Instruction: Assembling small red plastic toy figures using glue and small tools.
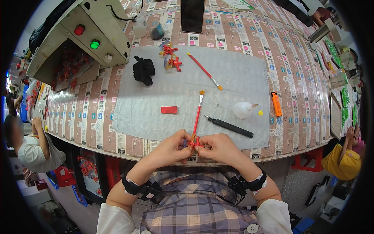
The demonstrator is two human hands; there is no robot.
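Observation:
Close to the table's front edge, my left hand (174, 146) and my right hand (220, 147) pinch a small red plastic figure (193, 144) with yellowish and blue parts. The fingers of both hands cover much of it. A red-handled brush (198, 116) lies just beyond, its handle running toward my fingers. Farther off is a second red brush (204, 70). To the right lie a black craft knife (230, 127) and a white squeeze bottle (242, 110) on its side. A red block (169, 110) sits left of the near brush.
On the grey sheet (136, 99) are a black cloth (143, 70) and several red figures (174, 62). An orange lighter (276, 104) lies right of it. At far left stands a metal box (97, 41) with lit buttons. Bottles and a dark phone-like slab (192, 17) are behind.

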